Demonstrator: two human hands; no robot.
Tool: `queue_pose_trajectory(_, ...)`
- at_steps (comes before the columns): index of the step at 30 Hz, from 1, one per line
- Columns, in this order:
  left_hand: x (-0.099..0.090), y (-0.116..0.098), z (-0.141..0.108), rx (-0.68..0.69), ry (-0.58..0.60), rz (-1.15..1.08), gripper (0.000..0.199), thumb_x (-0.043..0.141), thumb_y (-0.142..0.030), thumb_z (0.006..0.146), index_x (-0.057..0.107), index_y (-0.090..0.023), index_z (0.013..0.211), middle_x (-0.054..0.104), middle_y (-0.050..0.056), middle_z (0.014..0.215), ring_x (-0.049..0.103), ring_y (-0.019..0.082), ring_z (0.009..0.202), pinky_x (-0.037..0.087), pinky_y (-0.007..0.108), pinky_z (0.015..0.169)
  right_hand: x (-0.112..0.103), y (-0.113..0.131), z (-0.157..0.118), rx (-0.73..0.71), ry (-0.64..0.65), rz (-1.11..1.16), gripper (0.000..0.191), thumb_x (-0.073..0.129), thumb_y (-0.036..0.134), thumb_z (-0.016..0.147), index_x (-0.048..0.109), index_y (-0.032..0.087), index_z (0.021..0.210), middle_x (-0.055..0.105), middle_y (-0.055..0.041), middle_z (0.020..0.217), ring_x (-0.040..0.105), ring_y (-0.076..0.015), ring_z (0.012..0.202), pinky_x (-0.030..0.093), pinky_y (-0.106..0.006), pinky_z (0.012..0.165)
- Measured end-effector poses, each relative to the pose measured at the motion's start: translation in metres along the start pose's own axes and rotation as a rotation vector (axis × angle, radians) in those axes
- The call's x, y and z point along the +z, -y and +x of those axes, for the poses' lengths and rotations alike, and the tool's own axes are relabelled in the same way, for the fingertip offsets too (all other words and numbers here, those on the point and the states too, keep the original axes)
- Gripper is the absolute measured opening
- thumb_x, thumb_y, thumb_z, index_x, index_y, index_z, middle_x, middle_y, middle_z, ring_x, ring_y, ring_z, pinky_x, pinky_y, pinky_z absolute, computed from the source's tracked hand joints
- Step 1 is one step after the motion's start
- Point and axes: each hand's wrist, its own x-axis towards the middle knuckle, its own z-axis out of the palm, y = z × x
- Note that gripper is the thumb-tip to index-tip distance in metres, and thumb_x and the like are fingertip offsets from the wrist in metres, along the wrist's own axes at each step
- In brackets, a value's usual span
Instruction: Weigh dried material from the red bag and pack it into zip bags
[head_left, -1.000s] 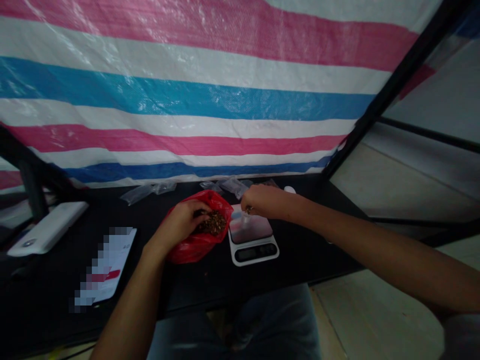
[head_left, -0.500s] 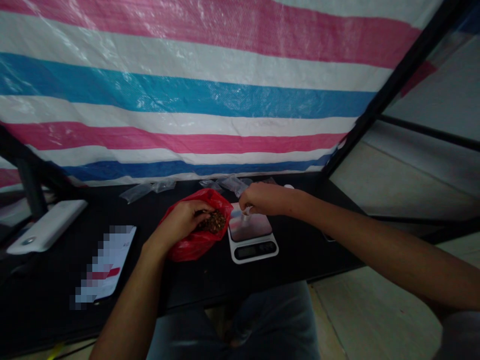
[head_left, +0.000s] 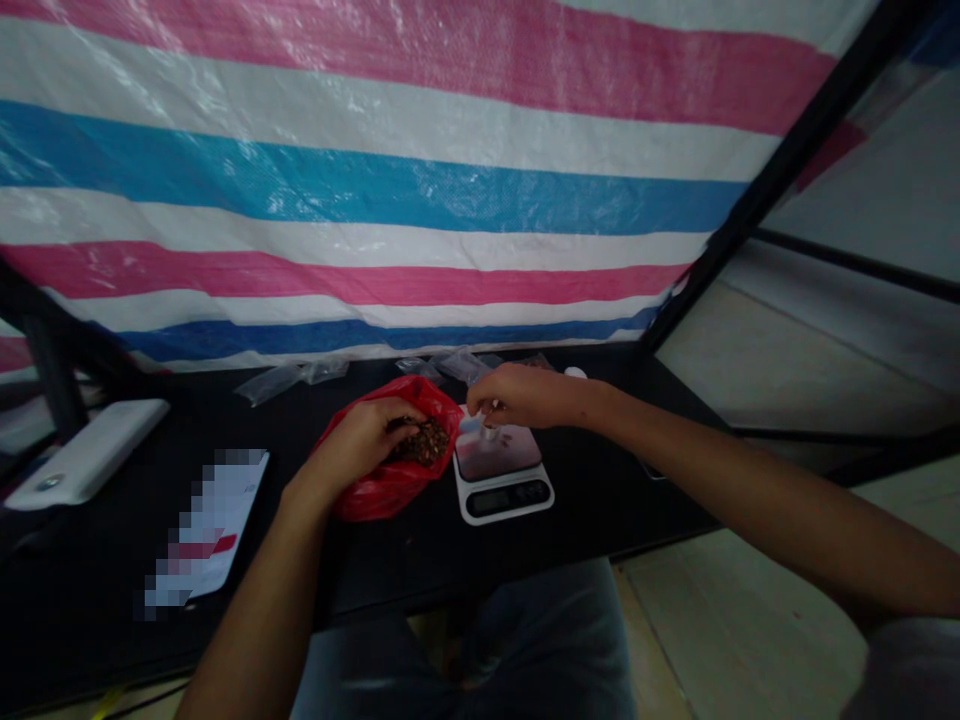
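- Left hand (head_left: 356, 445) curled, fingers dug into coarse brown flakes (head_left: 425, 443) inside a crinkled red plastic bag (head_left: 390, 490) on the black worktop (head_left: 97, 560).
- Right hand (head_left: 525, 395) pinching something small and pale, mostly hidden, just above the digital kitchen scale (head_left: 501, 503), right of the bag.
- Work in hand: pinching over the scale; this calls for steady fingers.
- Limp clear plastic sachets (head_left: 268, 385) lie far.

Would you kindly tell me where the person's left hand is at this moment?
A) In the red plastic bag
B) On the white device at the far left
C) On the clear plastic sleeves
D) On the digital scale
A: the left hand reaches into the mouth of the red plastic bag, touching the brown granular material.
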Motion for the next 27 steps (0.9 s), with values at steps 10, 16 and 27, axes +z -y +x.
queue_pose_trajectory(10, 0.000, -0.002, 0.000, 0.009, -0.012, -0.013, 0.022, 0.064, -0.027, 0.091, 0.081, -0.023, 0.104, 0.081, 0.007, 0.106, 0.075, 0.024, 0.097, 0.056, 0.035, 0.096, 0.021, -0.029, -0.017, -0.060, -0.322, 0.148, 0.015, 0.063, 0.018, 0.098, 0.076, 0.015, 0.103, 0.077, -0.0081, 0.103, 0.070, -0.0184, 0.094, 0.048, -0.028, 0.083)
queue_pose_trajectory(16, -0.001, -0.003, 0.000, -0.005, -0.006, -0.020, 0.019, 0.065, -0.030, 0.091, 0.079, -0.023, 0.101, 0.081, 0.006, 0.105, 0.075, 0.023, 0.096, 0.057, 0.034, 0.095, 0.036, -0.049, -0.030, 0.113, -0.176, 0.052, 0.014, 0.070, 0.013, 0.091, 0.080, 0.012, 0.102, 0.075, -0.0106, 0.099, 0.067, -0.0177, 0.086, 0.045, -0.027, 0.079)
queue_pose_trajectory(27, -0.001, -0.010, 0.000, -0.017, -0.006, -0.109, 0.019, 0.067, -0.036, 0.090, 0.077, -0.022, 0.096, 0.080, 0.006, 0.101, 0.074, 0.022, 0.091, 0.058, 0.033, 0.091, 0.040, -0.035, -0.039, 0.075, -0.417, 0.168, 0.017, 0.065, 0.023, 0.098, 0.079, 0.015, 0.105, 0.072, -0.0075, 0.097, 0.065, -0.0164, 0.085, 0.044, -0.027, 0.076)
